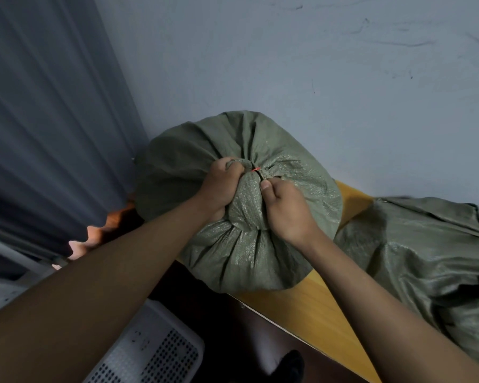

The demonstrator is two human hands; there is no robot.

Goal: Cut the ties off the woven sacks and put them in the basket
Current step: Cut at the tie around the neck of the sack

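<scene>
No legible text appeared anywhere; faint dark marks on the white perforated basket (161, 352) at lower left were too blurred to read.

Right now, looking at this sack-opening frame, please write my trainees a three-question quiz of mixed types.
1. True or false: both hands grip the gathered neck of the tied sack.
2. What colour is the tie?
3. The white basket lies: A) on the bench B) below the left arm C) behind the sack.

Key: 1 true: left hand and right hand both clutch it. 2 red. 3 B.
</scene>
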